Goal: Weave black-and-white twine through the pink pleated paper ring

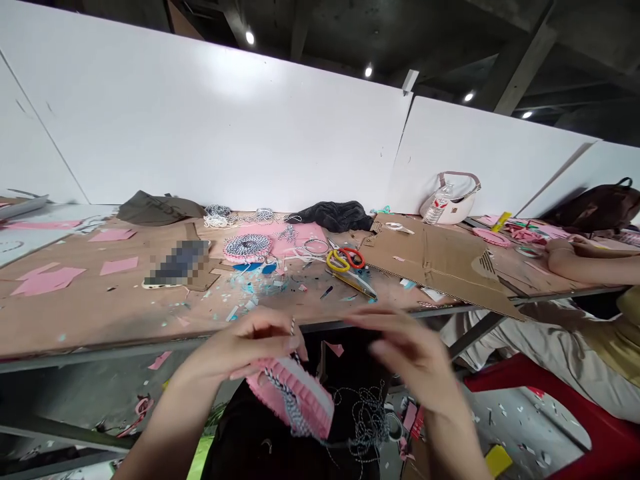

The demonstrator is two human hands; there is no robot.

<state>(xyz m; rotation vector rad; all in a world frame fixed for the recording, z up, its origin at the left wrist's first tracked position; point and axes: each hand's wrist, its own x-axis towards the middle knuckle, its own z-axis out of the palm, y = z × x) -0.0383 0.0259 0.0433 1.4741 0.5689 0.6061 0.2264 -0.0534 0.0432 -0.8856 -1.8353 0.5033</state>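
My left hand point(250, 347) is closed on a pink piece of card wrapped with black-and-white twine point(295, 397), held below the table's edge over my lap. A strand of the twine stands up between its fingers. My right hand point(405, 353) hovers just right of it, blurred by motion, fingers bent and partly spread. A loose tangle of the twine point(367, 420) hangs on my lap beneath both hands.
The cardboard-covered table point(100, 307) carries pink paper pieces point(45, 280), a wound twine disc point(247, 245), scissors with red and yellow handles point(345, 260), paper scraps, a dark cloth point(333, 215) and a cardboard sheet point(440, 260). A seated person's arm point(590, 263) rests at right, on a red chair point(550, 400).
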